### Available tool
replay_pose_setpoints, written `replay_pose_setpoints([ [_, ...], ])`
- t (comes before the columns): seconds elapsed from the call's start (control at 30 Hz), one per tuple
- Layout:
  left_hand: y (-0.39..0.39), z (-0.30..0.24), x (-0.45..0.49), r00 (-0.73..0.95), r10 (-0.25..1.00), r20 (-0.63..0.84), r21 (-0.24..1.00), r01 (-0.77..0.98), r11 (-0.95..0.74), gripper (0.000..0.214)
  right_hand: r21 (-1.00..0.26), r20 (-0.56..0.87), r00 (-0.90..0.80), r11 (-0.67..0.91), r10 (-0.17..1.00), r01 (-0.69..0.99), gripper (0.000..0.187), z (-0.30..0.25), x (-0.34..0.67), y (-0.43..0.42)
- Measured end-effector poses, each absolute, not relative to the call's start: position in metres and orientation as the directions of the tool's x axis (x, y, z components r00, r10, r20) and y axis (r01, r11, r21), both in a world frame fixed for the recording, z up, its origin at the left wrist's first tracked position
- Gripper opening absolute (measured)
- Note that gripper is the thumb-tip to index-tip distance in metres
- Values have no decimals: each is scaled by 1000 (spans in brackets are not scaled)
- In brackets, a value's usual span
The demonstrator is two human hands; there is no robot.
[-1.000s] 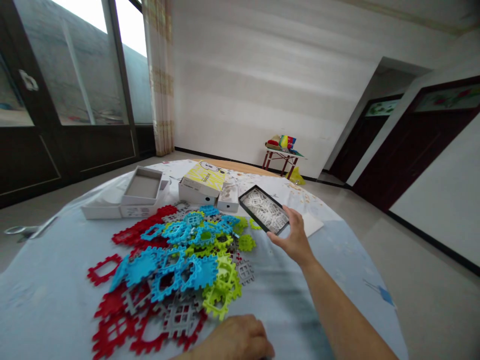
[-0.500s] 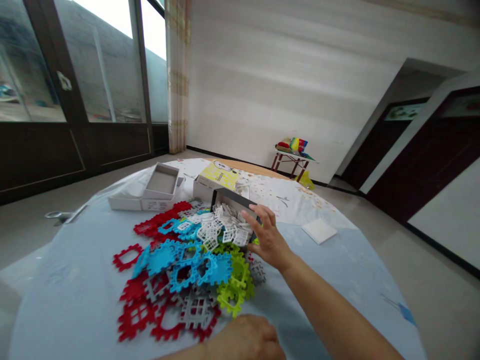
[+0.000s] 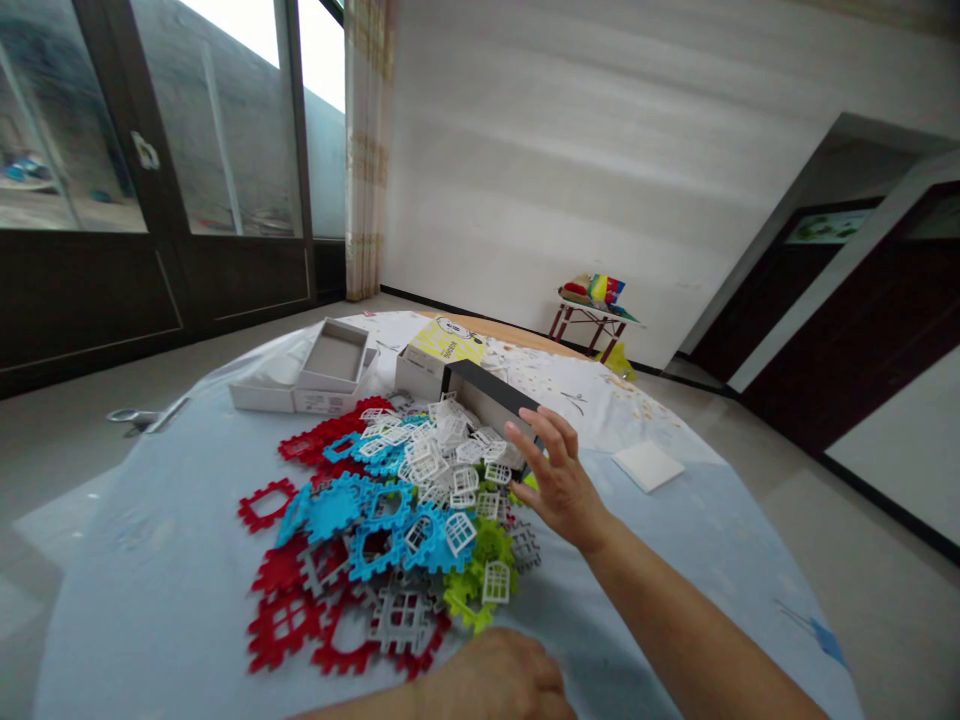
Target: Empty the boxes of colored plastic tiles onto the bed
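Just beside the right hand (image 3: 559, 480), a black box (image 3: 491, 395) leans on plastic tiles (image 3: 337, 508)

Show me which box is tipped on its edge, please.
The black-edged box, tipped up beside the right hand; the grey-lined box and the yellow-topped box lie flat.

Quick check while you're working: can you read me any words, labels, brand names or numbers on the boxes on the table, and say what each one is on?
Yellow box lid: printing beside the cartoon figure, too small to read.
White box: small printed marks on its side, too blurred to read.
No other text can be read.
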State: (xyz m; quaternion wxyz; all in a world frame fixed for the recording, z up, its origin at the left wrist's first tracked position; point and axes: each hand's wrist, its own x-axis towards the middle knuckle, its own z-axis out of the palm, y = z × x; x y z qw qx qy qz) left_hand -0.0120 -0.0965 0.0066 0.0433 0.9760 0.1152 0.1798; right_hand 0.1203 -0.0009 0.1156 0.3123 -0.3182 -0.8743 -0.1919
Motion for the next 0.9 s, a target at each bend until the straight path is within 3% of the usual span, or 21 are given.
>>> replay_pose_setpoints([
  [0.6, -97, 3, -12, 917, 246, 313, 128, 216, -968, 13, 135, 739, -509, 643, 441, 754, 75, 118, 151, 10],
  [0.67, -97, -1, -10, 917, 247, 314, 116, 221, -968, 14, 42, 769, -406, 595, 494, 803, 74, 115, 159, 22],
  [0.77, -96, -4, -8, 911, 269, 312, 105, 249, -963, 12, -227, 798, -103, 454, 594, 861, 80, 108, 174, 49],
  [0.9, -95, -9, -5, 901, 340, 270, 133, 315, -940, 14, -532, 698, 247, 257, 672, 807, 83, 102, 181, 89],
])
